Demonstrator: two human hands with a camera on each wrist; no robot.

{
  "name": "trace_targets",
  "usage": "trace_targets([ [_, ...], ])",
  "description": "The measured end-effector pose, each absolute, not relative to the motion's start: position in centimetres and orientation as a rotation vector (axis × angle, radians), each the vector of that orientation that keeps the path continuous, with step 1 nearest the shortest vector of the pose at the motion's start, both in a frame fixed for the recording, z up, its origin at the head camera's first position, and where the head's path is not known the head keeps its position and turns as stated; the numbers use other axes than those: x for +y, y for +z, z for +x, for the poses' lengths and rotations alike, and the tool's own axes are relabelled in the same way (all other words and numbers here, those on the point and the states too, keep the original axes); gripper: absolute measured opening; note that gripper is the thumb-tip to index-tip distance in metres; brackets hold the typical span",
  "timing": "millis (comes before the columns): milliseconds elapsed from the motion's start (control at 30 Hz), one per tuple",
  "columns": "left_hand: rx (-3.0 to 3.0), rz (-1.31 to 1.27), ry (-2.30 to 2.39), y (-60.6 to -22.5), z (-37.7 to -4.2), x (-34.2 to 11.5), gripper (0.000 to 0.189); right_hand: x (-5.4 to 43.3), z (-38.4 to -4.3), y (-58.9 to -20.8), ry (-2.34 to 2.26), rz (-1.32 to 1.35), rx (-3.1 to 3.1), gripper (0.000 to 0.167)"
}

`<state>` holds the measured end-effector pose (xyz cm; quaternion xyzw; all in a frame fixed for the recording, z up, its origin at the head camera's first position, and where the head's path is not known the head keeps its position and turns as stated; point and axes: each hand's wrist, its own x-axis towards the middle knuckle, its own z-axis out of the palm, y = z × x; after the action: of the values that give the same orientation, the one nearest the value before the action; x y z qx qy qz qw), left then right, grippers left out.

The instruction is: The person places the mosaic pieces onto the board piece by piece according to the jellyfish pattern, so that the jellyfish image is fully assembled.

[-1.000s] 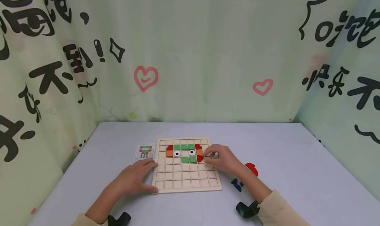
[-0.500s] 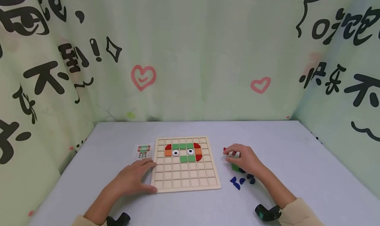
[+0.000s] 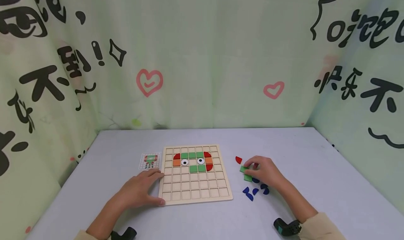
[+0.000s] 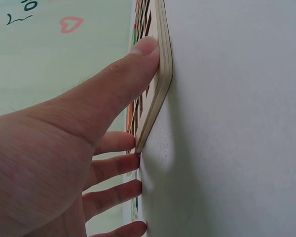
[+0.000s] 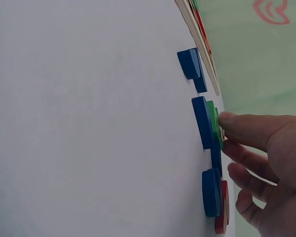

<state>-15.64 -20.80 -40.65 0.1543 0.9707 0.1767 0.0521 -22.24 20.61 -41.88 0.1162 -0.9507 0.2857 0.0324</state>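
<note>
A wooden grid board (image 3: 195, 194) lies on the table, with red, orange and green pieces and two eye pieces (image 3: 200, 161) in its upper cells. My left hand (image 3: 139, 189) rests at the board's left side, fingers spread; in the left wrist view the thumb (image 4: 148, 47) touches its corner. To the right of the board my right hand (image 3: 263, 170) pinches a green square (image 3: 243, 169) between thumb and forefinger. Another green square (image 3: 248, 178) lies just below. In the right wrist view the thumb (image 5: 227, 118) partly hides the green piece.
Several blue half-round pieces (image 3: 249, 197) lie on the table near the right hand. A red piece (image 3: 238, 159) lies beyond it. A small picture card (image 3: 150, 160) of a robot figure sits left of the board. Curtains (image 3: 208, 57) hang behind the table.
The right hand has moved from the board's right side to the loose pieces, first near a red piece, now at the green squares. The left hand stays at the board.
</note>
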Motion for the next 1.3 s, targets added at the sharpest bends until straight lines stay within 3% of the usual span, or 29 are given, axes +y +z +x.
trace_targets([
  [600,2.956,0.467,0.543,-40.4,-15.4,-20.7,0.086,18.4,-23.0,-41.8,0.909,0.345,-2.953,0.01],
  [900,2.962,0.458,0.537,-40.6,-15.5,-20.7,0.086,17.4,-23.1,-41.6,0.992,0.526,-2.947,0.018],
  [1300,2.959,0.43,0.536,-40.7,-15.6,-20.5,0.086,15.9,-23.6,-41.6,1.005,0.687,-2.871,0.016],
])
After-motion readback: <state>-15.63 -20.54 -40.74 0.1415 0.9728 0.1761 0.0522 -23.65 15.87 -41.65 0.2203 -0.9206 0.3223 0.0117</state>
